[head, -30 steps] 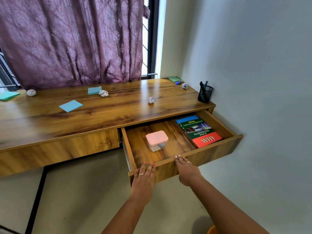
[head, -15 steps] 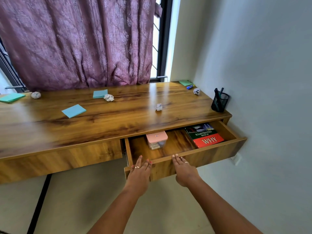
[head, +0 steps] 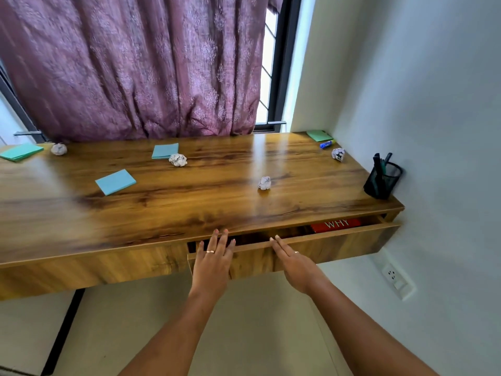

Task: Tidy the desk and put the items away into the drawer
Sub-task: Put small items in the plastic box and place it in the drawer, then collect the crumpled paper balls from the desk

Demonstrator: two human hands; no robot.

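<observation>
The wooden drawer (head: 339, 246) under the desk's right half stands only a narrow gap open. My left hand (head: 214, 260) and my right hand (head: 294, 263) press flat, fingers straight, against the drawer front. Through the gap shows the red edge of a book (head: 336, 224) marked WHY. On the desk top (head: 206, 207) lie a blue note pad (head: 115, 182), a second blue pad (head: 165, 150), a green pad (head: 21, 152) at far left, a green pad (head: 319, 135) at the back right, a blue marker (head: 326, 144) and several crumpled paper balls (head: 264, 183).
A black mesh pen holder (head: 382, 180) stands at the desk's right end against the white wall. A purple curtain (head: 135, 66) hangs behind the desk. A wall socket (head: 395, 276) sits low on the right wall. Pale floor lies below.
Both hands have pushed the drawer inward from wide open to a narrow gap. The pink box and most of the books are now hidden inside.
</observation>
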